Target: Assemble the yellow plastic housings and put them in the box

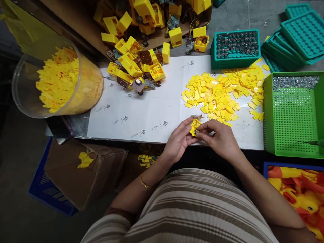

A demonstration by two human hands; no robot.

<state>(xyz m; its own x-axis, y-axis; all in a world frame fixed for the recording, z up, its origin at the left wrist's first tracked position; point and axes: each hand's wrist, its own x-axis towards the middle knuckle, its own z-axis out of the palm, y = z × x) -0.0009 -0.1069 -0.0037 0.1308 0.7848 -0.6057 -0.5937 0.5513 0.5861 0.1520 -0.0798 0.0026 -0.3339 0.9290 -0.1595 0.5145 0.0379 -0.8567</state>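
Near the front edge of the white work surface, my left hand (179, 138) is closed round a small yellow plastic housing (194, 125), its open side facing up. A brown circuit board (196, 116) sticks out at the far side of the housing. My right hand (218, 136) pinches a small round silvery part (197, 132), which looks like a button cell, at the housing's near right side. The fingers hide part of the housing's inside. Just beyond my hands lies a loose pile of flat yellow plastic pieces (215, 94).
Yellow housings with boards and wires (131, 65) heap at the back left, beside a clear tub (89, 84) of yellow pieces. A teal tray (235, 62) holds button cells. At right stand a green basket (269, 114) with screws, a screwdriver (312, 143) and a crate of toy ducks (303, 200).
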